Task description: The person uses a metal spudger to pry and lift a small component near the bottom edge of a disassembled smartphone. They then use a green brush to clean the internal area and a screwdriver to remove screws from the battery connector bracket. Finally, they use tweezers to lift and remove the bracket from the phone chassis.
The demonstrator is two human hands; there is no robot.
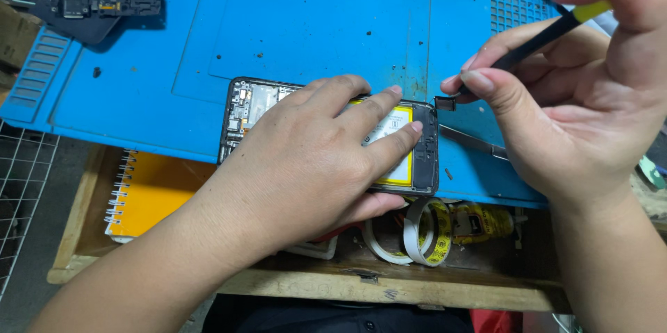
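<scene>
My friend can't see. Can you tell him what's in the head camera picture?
A left hand presses down on an opened phone with a yellow battery, lying on a blue mat. The right hand holds a black and yellow tool at a small dark part beside the phone.

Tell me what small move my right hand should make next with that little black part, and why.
Probably lower the small black part onto the opened phone's right end. The right hand pinches it just off that edge, while the left hand presses the phone flat on the blue mat.
</scene>
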